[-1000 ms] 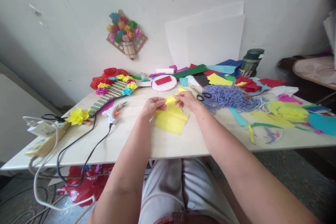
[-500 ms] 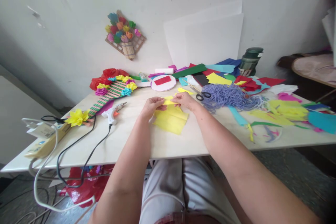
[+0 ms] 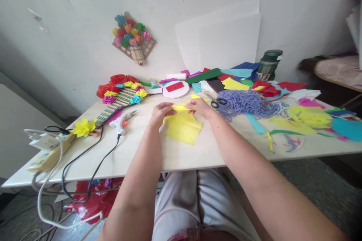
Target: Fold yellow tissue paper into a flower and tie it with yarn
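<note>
A yellow crepe paper sheet point(image 3: 183, 127) lies on the white table point(image 3: 135, 150) in front of me. My left hand point(image 3: 160, 113) pinches its folded far edge from the left. My right hand point(image 3: 201, 107) pinches the same edge from the right. Both hands hold the narrow folded strip slightly above the table, close together.
A glue gun point(image 3: 122, 121) with a black cord lies to the left, beside a power strip point(image 3: 48, 154). Scissors point(image 3: 218, 101) and purple yarn point(image 3: 246, 102) lie to the right. Coloured paper scraps point(image 3: 308, 118) cover the right side. A striped board with paper flowers point(image 3: 120, 98) lies at the far left.
Both hands have shifted slightly away from me along the yellow paper's folded edge, still pinching it. Nothing else on the table has moved.
</note>
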Motion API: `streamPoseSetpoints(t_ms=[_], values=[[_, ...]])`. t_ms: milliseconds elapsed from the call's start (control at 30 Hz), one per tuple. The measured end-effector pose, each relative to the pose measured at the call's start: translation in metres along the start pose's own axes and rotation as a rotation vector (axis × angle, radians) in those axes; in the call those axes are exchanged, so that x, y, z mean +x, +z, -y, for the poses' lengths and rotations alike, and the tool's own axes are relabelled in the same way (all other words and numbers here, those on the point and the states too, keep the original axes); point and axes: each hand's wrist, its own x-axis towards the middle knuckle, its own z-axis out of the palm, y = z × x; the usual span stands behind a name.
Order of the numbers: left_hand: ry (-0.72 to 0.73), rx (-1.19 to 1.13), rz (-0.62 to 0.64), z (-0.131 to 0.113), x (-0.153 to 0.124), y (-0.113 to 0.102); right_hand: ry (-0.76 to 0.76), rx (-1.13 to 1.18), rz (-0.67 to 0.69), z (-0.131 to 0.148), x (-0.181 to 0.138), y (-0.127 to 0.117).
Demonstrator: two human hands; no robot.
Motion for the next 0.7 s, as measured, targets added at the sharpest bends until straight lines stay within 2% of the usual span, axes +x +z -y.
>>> streamPoseSetpoints(t_ms=[700], values=[[-0.061, -0.107, -0.023, 0.0018, 0.003, -0.0014, -0.009, 0.009, -0.001, 0.004, -0.003, 0.0053]])
